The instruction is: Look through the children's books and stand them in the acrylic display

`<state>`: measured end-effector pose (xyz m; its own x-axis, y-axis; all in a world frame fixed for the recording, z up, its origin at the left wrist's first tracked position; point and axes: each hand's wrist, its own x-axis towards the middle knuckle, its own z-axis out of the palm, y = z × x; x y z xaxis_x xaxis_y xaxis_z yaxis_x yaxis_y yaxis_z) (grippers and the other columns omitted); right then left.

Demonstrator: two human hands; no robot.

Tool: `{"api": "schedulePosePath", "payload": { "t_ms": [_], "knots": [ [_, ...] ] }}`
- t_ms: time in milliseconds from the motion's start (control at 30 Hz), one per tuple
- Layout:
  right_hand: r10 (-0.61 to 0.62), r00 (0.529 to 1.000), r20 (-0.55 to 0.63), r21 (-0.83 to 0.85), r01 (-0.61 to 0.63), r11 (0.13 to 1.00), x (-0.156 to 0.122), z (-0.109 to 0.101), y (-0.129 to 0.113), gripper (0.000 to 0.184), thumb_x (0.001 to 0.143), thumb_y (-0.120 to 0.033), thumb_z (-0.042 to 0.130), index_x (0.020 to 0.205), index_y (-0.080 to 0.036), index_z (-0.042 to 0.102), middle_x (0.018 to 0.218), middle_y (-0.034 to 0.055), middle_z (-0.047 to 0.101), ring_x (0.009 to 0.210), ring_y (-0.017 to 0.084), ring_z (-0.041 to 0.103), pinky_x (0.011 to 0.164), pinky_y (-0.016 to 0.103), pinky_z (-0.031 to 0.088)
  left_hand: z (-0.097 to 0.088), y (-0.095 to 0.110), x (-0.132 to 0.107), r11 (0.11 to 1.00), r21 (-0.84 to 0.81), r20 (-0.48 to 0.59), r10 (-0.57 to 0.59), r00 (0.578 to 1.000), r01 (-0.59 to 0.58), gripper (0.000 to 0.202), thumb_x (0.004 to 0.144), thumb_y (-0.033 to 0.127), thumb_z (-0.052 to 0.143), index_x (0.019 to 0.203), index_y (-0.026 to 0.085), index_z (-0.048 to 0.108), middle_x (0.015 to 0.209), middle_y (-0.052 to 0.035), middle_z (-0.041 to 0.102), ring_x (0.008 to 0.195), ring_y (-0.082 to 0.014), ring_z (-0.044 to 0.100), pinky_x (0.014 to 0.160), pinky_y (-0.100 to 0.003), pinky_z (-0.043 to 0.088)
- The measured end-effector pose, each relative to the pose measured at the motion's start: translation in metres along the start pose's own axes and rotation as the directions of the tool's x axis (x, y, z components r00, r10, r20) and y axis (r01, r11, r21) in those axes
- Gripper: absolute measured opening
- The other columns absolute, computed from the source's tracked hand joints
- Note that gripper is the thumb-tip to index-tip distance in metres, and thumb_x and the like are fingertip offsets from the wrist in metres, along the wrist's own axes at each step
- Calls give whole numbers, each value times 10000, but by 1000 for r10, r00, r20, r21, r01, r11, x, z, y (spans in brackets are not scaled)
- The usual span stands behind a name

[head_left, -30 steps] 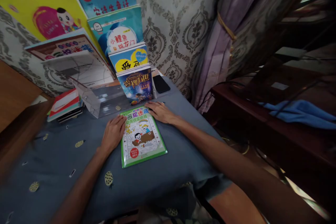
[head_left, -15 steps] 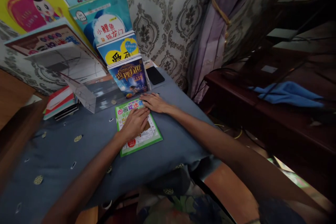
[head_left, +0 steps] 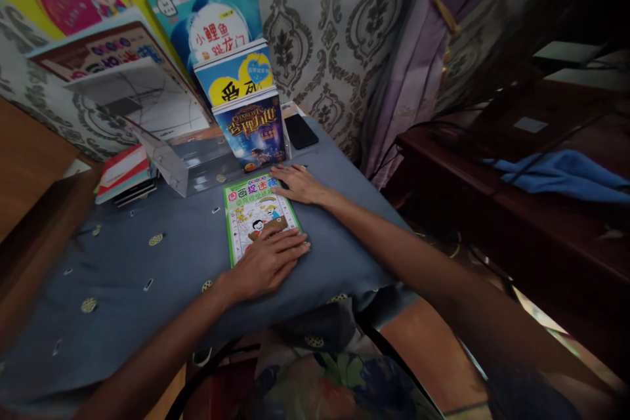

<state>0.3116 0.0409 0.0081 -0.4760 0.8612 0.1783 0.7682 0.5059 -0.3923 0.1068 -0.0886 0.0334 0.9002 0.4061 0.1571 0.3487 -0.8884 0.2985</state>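
Note:
A green-bordered children's picture book (head_left: 256, 207) lies flat on the blue-grey cloth, its cover facing up with cartoon figures and Chinese lettering. Across its lower part rests my left hand (head_left: 270, 257), palm down with the fingers stretched toward the right edge. The lower end of the cover is hidden under it. My right hand (head_left: 299, 184) lies flat at the book's upper right corner, fingers extended over the edge. Just beyond, a dark blue book (head_left: 253, 132) stands upright at the front of a clear tiered rack (head_left: 172, 174).
Several more books stand in tiers behind, among them a teal book (head_left: 211, 13) and a yellow-and-blue one (head_left: 239, 75). A black phone (head_left: 301, 131) lies right of the rack. Stacked thin books (head_left: 125, 174) sit at left. A dark red table (head_left: 467, 190) holds a blue cloth (head_left: 566, 174).
My left hand has slid down the book from its middle to its lower part, uncovering the cartoon figures. My right hand stays by the upper right corner. The camera view has shifted slightly.

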Motion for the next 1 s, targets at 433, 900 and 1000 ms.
{"api": "schedulePosePath", "payload": {
  "t_ms": [433, 900, 1000],
  "knots": [
    [2, 1000, 18, -78, 0, 997, 0, 4, 1, 541, 1014, -451, 408, 1487, -191, 439, 1574, 112, 403, 1473, 283, 330, 1192, 540, 241, -19, -90, -25, 874, 93, -198, -453, 869, 477, 435, 1026, 321, 358, 1408, 196, 523, 1493, -98, 518, 1408, -213, 447, 1188, -467, 309],
    [-443, 889, 115, 28, 443, 896, -41, 34, -123, 418, 1025, -280, 413, 1403, -161, 545, 1464, 128, 549, 1416, 236, 428, 1183, 494, 300, -25, -133, -39, 735, 160, -248, -616, 747, 659, 467, 1034, 308, 316, 1453, 175, 476, 1549, -88, 444, 1430, -202, 412, 1191, -444, 292],
    [-516, 848, 123, 71, 511, 856, -64, 35, -134, 409, 1043, -266, 371, 1400, -173, 548, 1453, 105, 564, 1412, 212, 430, 1182, 472, 316, -26, -134, -39, 736, 155, -248, -617, 747, 660, 464, 1030, 304, 326, 1449, 178, 483, 1553, -89, 436, 1434, -204, 407, 1189, -444, 293]
  ]
}}
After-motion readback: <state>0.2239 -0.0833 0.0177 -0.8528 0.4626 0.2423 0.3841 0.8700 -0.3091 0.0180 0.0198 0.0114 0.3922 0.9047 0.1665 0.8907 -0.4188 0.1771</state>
